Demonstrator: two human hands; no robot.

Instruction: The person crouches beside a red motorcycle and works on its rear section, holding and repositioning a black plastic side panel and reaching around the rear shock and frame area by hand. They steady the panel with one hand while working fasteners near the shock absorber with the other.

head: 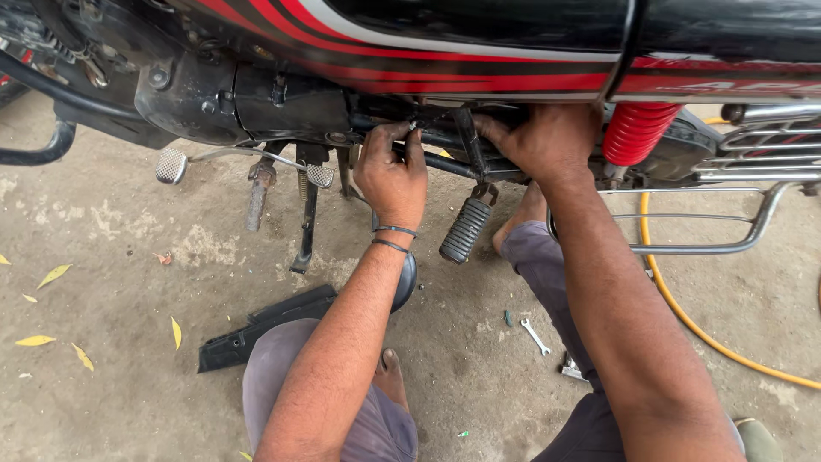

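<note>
A black motorcycle with red stripes (479, 51) stands side-on across the top of the view. My left hand (392, 175) reaches up under its frame, fingers pinched on a small part at a black frame tube (440, 161). My right hand (547, 141) reaches into the same gap just right of it, fingertips hidden behind the frame. Whether either hand holds a tool cannot be told. A ribbed rubber footpeg (466, 229) hangs folded down between my forearms. A red coil shock spring (637, 130) sits right of my right hand.
A black plastic side cover (256, 329) lies on the concrete ground by my left knee. A small spanner (535, 335) lies between my legs. A yellow hose (684, 316) curves on the right under a chrome guard rail (727, 248). Side stand (304, 231) and gear lever (173, 165) are at left.
</note>
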